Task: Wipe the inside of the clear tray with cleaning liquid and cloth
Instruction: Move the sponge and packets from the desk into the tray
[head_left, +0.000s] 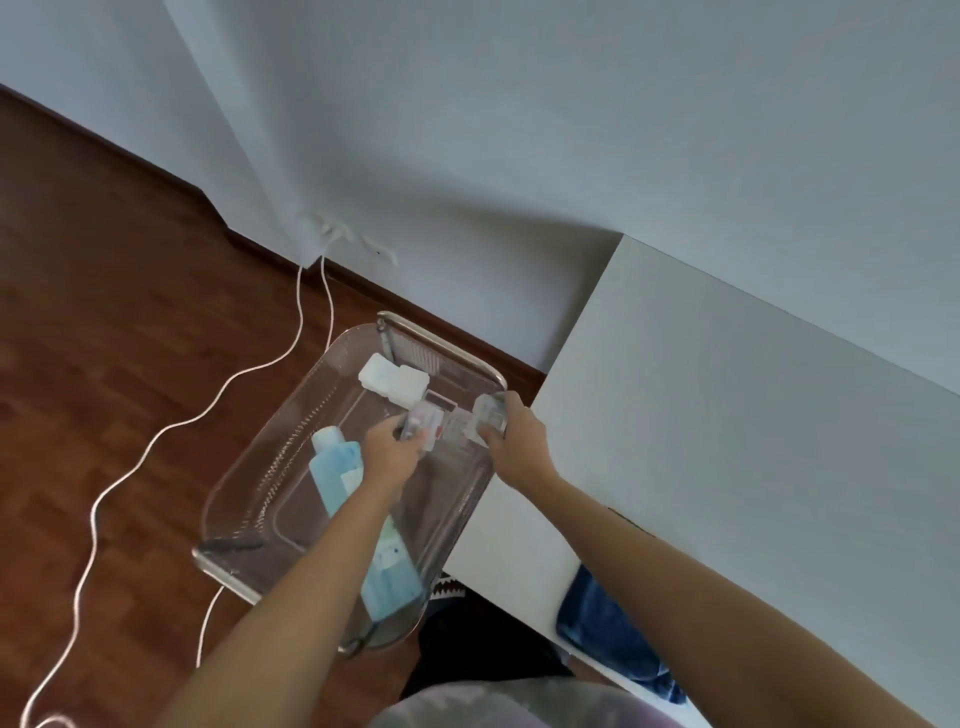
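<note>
A clear plastic tray (249, 499) stands on a low metal-framed stand beside the white table. Inside it lie a blue bottle (335, 467), a second blue bottle (392, 577) near the front, and a white box (392, 382) at the back. My left hand (389, 449) is inside the tray, closed on a small clear container (418, 423). My right hand (511, 431) is at the tray's right rim, gripping another small clear container (488, 410). A blue cloth (602, 623) lies on the table's near edge, under my right forearm.
The white table (727, 415) fills the right side, touching the tray's right edge. White cables (156, 441) run across the wooden floor from a wall socket (332, 231). A dark item lies on the floor below the table edge.
</note>
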